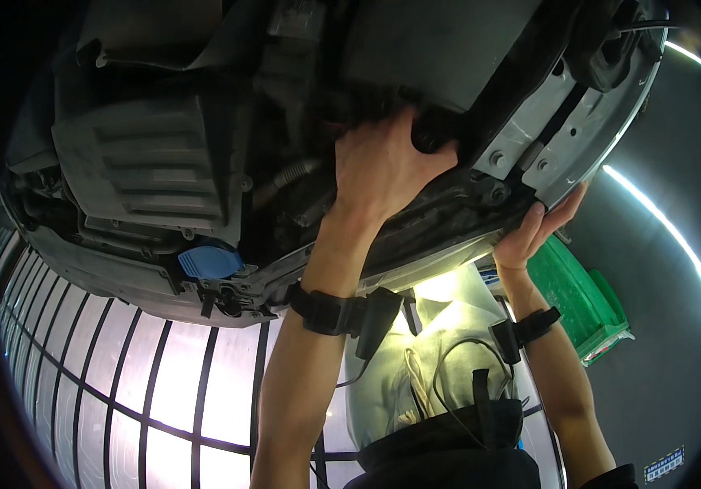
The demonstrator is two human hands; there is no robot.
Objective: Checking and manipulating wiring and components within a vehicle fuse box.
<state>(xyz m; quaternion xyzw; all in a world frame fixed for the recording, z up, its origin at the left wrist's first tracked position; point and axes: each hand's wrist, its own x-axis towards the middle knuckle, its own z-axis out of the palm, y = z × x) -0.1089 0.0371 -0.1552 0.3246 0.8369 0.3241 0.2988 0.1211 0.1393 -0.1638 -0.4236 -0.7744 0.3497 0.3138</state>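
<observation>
My left hand point(379, 163) reaches deep into a car's engine bay. Its thumb and forefinger curve around a dark part beside a smooth dark cover point(440, 49); the other fingertips are hidden, and I cannot make out what they grip. Below the wrist runs a ribbed hose point(295, 172). My right hand point(525, 232) rests against the outer front edge of the car body, thumb and fingers apart, holding nothing loose. Close to it is the grey metal fender flange point(521, 147) with several bolts. Both wrists wear black straps with small devices.
A black ribbed box point(151, 163) fills the bay's left side, with a blue reservoir cap point(209, 262) near the front edge. A green bin point(578, 293) stands right of the car. Bright panels with dark grid lines point(175, 383) lie at lower left. Cables hang near my waist.
</observation>
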